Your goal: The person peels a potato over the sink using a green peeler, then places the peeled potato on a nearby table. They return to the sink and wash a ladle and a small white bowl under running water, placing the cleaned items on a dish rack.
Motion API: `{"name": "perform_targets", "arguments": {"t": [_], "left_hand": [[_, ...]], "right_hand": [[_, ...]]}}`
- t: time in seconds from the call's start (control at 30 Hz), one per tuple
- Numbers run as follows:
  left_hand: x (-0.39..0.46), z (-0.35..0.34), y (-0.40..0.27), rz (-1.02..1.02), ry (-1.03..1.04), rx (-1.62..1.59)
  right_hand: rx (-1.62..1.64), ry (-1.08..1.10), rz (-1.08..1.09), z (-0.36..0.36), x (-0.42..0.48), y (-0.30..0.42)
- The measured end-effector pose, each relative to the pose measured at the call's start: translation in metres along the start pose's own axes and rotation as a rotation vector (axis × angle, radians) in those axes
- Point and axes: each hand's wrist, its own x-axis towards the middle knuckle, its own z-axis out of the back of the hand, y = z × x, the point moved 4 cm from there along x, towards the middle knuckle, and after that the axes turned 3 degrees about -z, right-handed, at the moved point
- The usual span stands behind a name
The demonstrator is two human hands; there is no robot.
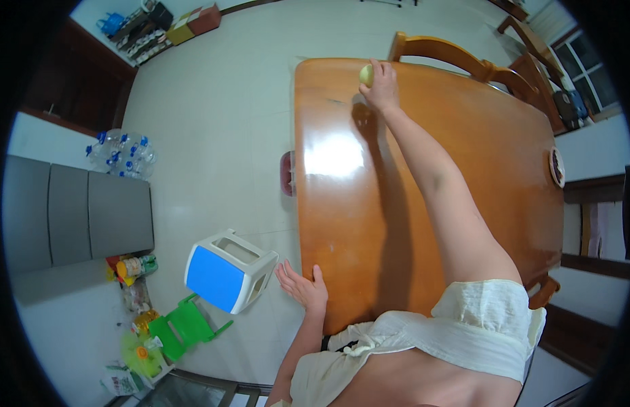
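Observation:
My right hand [383, 87] is stretched out to the far edge of the wooden table [345, 213], its fingers closed around a pale green round object [366, 76], perhaps a fruit. The arm casts a long shadow over the glossy tabletop. Near the table's left edge, close to my body, my left hand [304, 287] is raised with its fingers spread and nothing in it. Beside that hand, on the floor, stands a white plastic stool with a blue top [215, 279].
A wooden chair [447, 48] stands at the table's far side. A bowl [557, 168] sits at its right edge. A reddish container [287, 173] shows beside the left edge. On the floor at left are a green plastic chair [185, 328] and several plastic bottles [124, 155].

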Motion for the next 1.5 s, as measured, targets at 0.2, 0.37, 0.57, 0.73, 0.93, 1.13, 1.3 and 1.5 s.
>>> {"name": "perform_targets", "arguments": {"t": [0.2,0.37,0.57,0.73,0.93,1.13,1.3,1.5], "left_hand": [[0.008,0.0,-0.004,-0.006,0.055,0.01],[0.01,0.002,-0.006,0.02,0.085,0.002],[0.01,0.0,-0.006,-0.003,0.061,0.01],[0.006,-0.005,0.001,-0.006,0.039,0.034],[0.006,0.0,-0.004,-0.029,0.019,0.012],[0.002,-0.004,0.005,0.058,0.027,-0.004],[0.001,-0.01,0.02,0.069,0.06,-0.152],[-0.03,0.023,0.079,0.026,-0.053,-0.634]], "right_hand": [[-0.077,-0.021,0.125,-0.08,0.035,0.001],[-0.113,-0.009,0.209,-0.116,0.042,-0.001],[-0.071,0.02,0.198,-0.119,0.042,-0.002],[-0.038,0.074,0.181,-0.102,0.034,0.001],[0.179,-0.141,0.127,-0.041,0.003,-0.009],[0.263,-0.084,-0.137,0.043,-0.134,-0.023],[0.451,0.15,-0.321,0.107,-0.283,0.023],[0.567,0.512,-0.163,0.158,-0.403,0.122]]}}
